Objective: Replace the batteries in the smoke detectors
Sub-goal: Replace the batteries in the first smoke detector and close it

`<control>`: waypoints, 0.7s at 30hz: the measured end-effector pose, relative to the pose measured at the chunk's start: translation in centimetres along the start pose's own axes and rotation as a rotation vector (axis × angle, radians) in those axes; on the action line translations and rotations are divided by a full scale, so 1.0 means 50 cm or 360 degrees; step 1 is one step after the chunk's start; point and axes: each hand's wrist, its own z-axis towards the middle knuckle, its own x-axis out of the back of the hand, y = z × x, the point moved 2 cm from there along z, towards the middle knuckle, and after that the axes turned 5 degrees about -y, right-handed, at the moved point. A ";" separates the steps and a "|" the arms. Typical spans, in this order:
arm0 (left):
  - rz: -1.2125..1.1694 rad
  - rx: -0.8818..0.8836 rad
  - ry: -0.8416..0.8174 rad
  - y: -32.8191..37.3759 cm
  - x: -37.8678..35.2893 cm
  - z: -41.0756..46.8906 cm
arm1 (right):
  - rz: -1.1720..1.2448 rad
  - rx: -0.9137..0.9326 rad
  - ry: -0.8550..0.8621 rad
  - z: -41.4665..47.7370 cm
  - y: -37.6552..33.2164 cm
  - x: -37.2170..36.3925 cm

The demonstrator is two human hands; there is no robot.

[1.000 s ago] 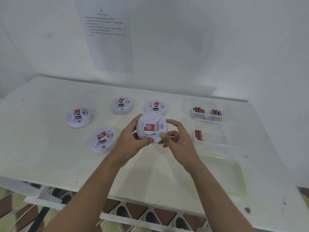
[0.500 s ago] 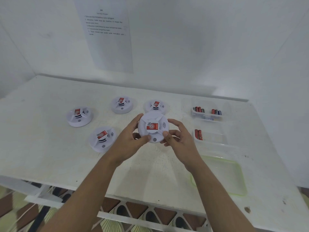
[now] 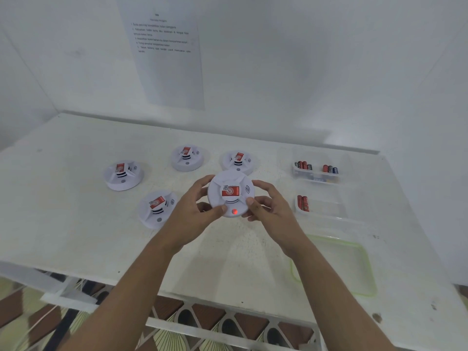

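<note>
While held just above the white table [image 3: 76, 224], the round white plastic smoke detector [image 3: 222, 182] faces up toward the camera.
The left hand [image 3: 195, 214] and right hand [image 3: 272, 211] pinch its rim from either side, thumbs on the face. The red label [image 3: 230, 191] has its long side running left to right, and a red lamp [image 3: 234, 211] glows at the near edge.

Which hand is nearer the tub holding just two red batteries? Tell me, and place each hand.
Right. The right hand grips the smoke detector on the side facing the tub, close beside it. The left hand grips the detector's opposite side, farther away.
</note>
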 end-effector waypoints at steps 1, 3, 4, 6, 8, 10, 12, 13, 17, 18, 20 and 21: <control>-0.0002 0.0002 0.0006 0.000 0.000 0.000 | 0.0003 -0.0004 0.0003 0.001 0.000 -0.001; -0.0001 0.0017 0.0023 0.000 0.000 0.001 | 0.0001 -0.0012 0.0013 0.005 0.000 -0.002; 0.0001 0.0025 0.0033 0.000 0.000 0.002 | -0.0004 -0.0019 0.0019 0.007 -0.001 -0.002; 0.0003 0.0023 0.0052 0.000 0.002 0.003 | -0.0010 -0.0028 0.0024 0.012 -0.005 -0.005; -0.0006 0.0012 0.0060 0.002 0.004 0.005 | -0.0020 -0.0028 0.0024 0.018 -0.010 -0.008; -0.0010 0.0012 0.0073 0.003 0.007 0.008 | -0.0034 -0.0027 0.0021 0.022 -0.013 -0.010; 0.0001 0.0013 0.0084 0.005 0.008 0.010 | -0.0037 -0.0025 0.0015 0.024 -0.014 -0.011; 0.0007 0.0013 0.0088 0.006 0.009 0.011 | -0.0034 -0.0026 0.0012 0.025 -0.015 -0.011; 0.0016 0.0004 0.0097 0.011 0.009 0.013 | -0.0040 -0.0027 -0.0002 0.027 -0.021 -0.010; 0.0017 -0.0001 0.0096 0.013 0.009 0.013 | -0.0039 -0.0025 -0.0003 0.027 -0.022 -0.009; 0.0021 -0.0013 0.0091 0.018 0.010 0.014 | -0.0031 -0.0019 -0.0002 0.029 -0.025 -0.009; 0.0018 -0.0019 0.0086 0.020 0.011 0.014 | -0.0030 -0.0018 0.0001 0.030 -0.025 -0.010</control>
